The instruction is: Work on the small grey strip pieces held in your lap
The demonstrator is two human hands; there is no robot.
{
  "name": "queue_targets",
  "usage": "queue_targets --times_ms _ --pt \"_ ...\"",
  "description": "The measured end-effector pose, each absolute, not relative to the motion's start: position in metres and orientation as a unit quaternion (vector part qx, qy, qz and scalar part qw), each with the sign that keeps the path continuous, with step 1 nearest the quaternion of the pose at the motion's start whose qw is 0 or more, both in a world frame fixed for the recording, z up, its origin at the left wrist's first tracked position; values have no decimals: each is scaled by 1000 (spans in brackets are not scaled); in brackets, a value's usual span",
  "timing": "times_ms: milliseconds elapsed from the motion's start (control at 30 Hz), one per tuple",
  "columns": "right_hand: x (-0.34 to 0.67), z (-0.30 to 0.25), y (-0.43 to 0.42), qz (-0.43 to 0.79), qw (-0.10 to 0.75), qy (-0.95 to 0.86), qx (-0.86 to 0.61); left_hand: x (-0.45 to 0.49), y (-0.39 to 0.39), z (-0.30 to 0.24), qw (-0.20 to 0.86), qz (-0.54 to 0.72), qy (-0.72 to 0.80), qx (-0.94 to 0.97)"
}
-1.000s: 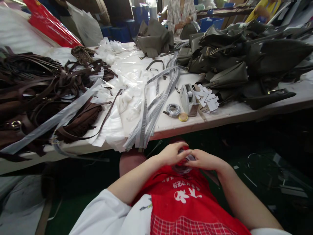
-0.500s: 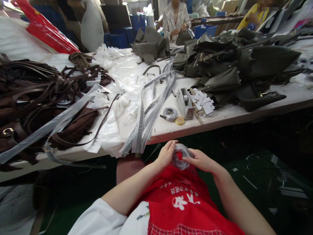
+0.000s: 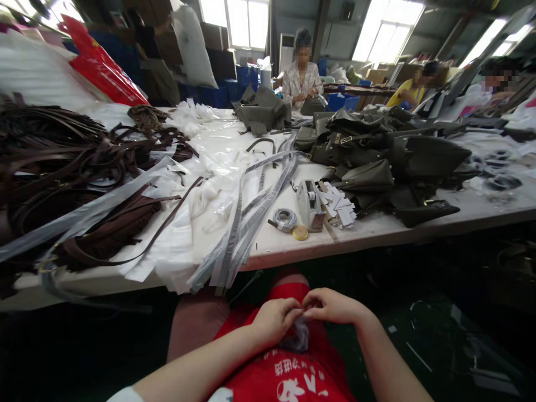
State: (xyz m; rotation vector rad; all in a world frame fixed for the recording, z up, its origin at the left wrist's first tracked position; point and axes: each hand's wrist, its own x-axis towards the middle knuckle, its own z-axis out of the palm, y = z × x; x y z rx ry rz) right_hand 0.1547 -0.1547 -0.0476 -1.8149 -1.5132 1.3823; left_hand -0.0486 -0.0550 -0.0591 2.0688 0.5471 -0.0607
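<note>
Over my lap, a coiled strap [image 3: 298, 336] in clear greyish plastic hangs below my left hand [image 3: 274, 319], whose fingers are closed on its upper part. My right hand [image 3: 333, 306] meets the left fingertips there in a pinch; what lies between its fingers is too small to make out. On the table's front part sit another coil [image 3: 285, 219], a round yellow-rimmed roll [image 3: 300, 232] and a tape dispenser [image 3: 309, 205]. Long plastic-sleeved straps [image 3: 247, 234] run over the table edge in front of me.
Dark brown fringed bags and straps [image 3: 104, 167] are heaped on the left. Dark olive bags [image 3: 377, 162] pile up on the right, beside white paper slips [image 3: 340, 205]. A co-worker [image 3: 302, 78] sits across the white table [image 3: 268, 254]; other people are at far right.
The coil has dropped lower towards my lap and its ring now hangs below my fingers. My hands have come together, fingertips meeting at its top. The view has tilted up.
</note>
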Motion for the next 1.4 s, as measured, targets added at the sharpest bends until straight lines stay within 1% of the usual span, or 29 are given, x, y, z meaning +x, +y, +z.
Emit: queue_targets --times_ms 67,133,167,233,300,367,533,600,700,933,1100,1400 --pt "180 -44 -145 412 264 -513 -705 -55 -49 -65 516 -22 246 820" --pt "209 -40 -129 279 287 -477 -783 -61 -45 -73 542 -29 283 790" --pt "222 -40 -121 210 277 -460 -817 -64 -44 -77 551 -32 300 778" --pt "243 -40 -102 95 227 -428 -869 -69 -42 -85 564 -28 325 759" --pt "255 -41 -85 34 177 -407 -895 -72 -41 -92 576 -15 346 740" --pt "260 -44 -70 9 139 -403 -905 -73 -41 -96 594 5 362 718" --pt "265 -44 -46 -9 52 -413 -909 -73 -36 -92 656 60 377 651" --pt "269 -42 -43 -5 36 -413 -910 -74 -36 -89 659 66 373 649" --pt "273 -41 -44 3 33 -408 -912 -75 -38 -89 661 54 362 655" --pt "280 -46 -60 14 92 -388 -917 -74 -43 -96 653 37 368 661" --pt "290 -51 -64 46 145 -372 -916 -69 -44 -95 650 26 374 661" --pt "309 -57 -61 94 194 -347 -913 -67 -44 -95 650 36 376 659"
